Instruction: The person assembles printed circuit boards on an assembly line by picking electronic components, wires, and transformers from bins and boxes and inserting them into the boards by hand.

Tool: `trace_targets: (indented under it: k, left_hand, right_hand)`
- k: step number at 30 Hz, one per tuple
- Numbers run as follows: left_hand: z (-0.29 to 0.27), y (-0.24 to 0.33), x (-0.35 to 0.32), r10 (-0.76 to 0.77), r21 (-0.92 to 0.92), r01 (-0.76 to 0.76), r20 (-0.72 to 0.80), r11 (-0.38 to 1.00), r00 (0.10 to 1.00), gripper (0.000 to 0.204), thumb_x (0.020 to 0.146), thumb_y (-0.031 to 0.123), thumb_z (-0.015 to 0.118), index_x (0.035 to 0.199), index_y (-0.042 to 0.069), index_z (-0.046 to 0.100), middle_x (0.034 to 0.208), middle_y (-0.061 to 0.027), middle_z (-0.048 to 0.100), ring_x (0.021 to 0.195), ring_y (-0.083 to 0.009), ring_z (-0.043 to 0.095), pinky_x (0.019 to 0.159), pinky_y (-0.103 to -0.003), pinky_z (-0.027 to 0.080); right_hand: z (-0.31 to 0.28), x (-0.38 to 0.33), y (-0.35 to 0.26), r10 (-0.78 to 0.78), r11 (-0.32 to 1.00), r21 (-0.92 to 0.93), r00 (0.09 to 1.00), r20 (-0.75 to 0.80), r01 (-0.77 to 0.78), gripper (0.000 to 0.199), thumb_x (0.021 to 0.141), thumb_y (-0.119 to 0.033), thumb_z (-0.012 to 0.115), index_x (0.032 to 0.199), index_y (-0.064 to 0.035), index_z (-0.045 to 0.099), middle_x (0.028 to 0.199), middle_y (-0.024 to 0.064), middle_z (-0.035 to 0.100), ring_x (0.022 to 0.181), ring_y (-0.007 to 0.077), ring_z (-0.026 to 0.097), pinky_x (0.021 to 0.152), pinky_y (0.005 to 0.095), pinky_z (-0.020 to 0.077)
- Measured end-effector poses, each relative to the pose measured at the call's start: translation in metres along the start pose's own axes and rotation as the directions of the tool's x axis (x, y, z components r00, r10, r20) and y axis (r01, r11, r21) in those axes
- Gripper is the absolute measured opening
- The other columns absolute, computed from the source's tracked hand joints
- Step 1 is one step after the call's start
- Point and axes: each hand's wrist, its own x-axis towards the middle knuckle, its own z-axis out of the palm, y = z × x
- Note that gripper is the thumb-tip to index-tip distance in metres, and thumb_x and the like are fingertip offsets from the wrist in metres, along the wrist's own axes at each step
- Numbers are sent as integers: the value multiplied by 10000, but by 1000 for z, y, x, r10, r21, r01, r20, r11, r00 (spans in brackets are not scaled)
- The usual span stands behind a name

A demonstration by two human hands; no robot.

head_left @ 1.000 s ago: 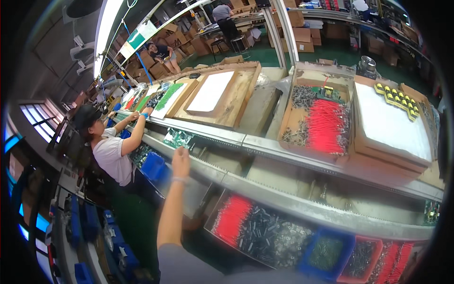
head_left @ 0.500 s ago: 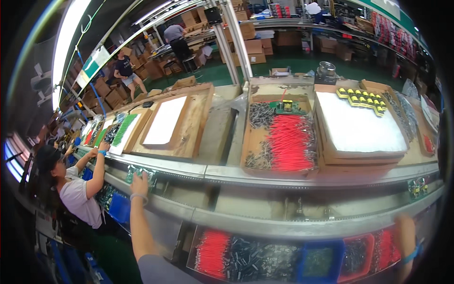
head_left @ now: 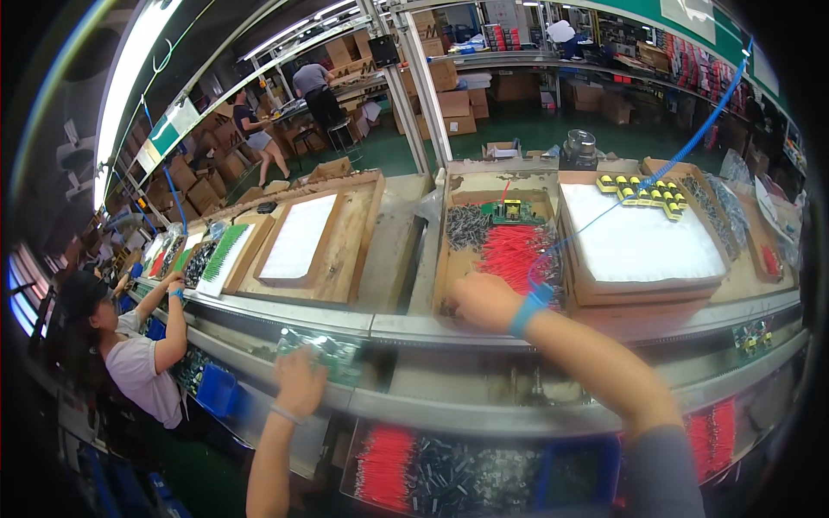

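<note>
On the left, between the metal rails (head_left: 432,402), the green board (head_left: 344,357), likely light, stiff and easily broken, is best held by its edges, but whether anything is pinched by the blurred left hand (head_left: 300,382) or the right hand (head_left: 485,302) at the box (head_left: 465,262) cannot be told.

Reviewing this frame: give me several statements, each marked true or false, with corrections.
1. The yellow-and-black components lie on a white sheet. True.
2. The left hand is at a green circuit board. True.
3. The right hand is over the white sheet. False: it is at the cardboard tray of red-sleeved components.
4. The wearer's blue wristband is on the left wrist. False: it is on the right.
5. A blue coiled cord rises from that wristband. True.
</note>
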Motion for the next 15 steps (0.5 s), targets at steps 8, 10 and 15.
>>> trace_targets:
  k: [8,10,15]
  left_hand:
    - [-34,127,-10,420,-188,-382,237,905,876,679,860,278,670,1441,17,437,1374,-181,542,1327,-399,434,1193,-616,140]
    - [-36,157,-7,520,-279,-449,284,849,806,762,853,294,699,1488,15,385,1417,-169,521,1340,-403,420,1199,-607,98]
    - [-26,225,-1,714,-406,-601,230,688,662,753,889,396,707,1477,29,414,1414,-152,531,1351,-364,443,1202,-593,112]
  right_hand:
    - [8,17,14,-96,994,-32,989,116,100,158,817,-78,646,919,31,701,898,264,714,874,430,721,749,497,594]
    - [5,15,16,-148,986,-67,983,105,155,166,818,-78,643,931,29,703,899,263,715,858,427,723,730,493,598]
    - [5,8,17,-129,986,-100,989,74,136,146,817,-69,633,905,21,706,877,253,716,839,416,723,714,491,596]
